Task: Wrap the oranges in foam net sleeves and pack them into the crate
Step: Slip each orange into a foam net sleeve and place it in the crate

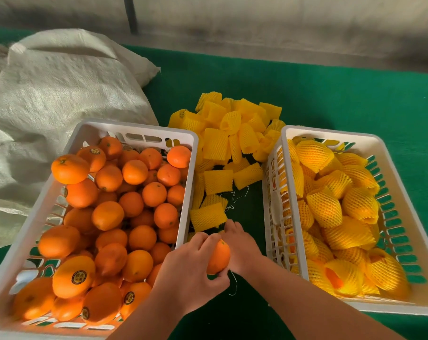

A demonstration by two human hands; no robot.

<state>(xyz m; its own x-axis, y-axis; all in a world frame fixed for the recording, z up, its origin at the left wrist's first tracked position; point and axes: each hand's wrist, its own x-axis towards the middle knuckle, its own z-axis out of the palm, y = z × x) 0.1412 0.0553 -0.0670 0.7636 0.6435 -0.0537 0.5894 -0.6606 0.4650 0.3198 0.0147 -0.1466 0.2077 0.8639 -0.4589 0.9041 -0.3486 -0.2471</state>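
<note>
The left hand is gripping a bare orange beside the right hand, whose grasp I cannot tell, both just right of the crate of loose oranges.

1 bare orange sits at 6 o'clock; loose yellow foam sleeves are piled at 12; the wrapped-fruit crate is at 3.

Two bare forearms come in from the lower edge and end in the left hand and the right hand. No sleeve or cuff shows on either arm up to the edge of view. No glove, ring, watch or band is on either wrist or on the fingers that show. The nails that show are short and plain.
</note>
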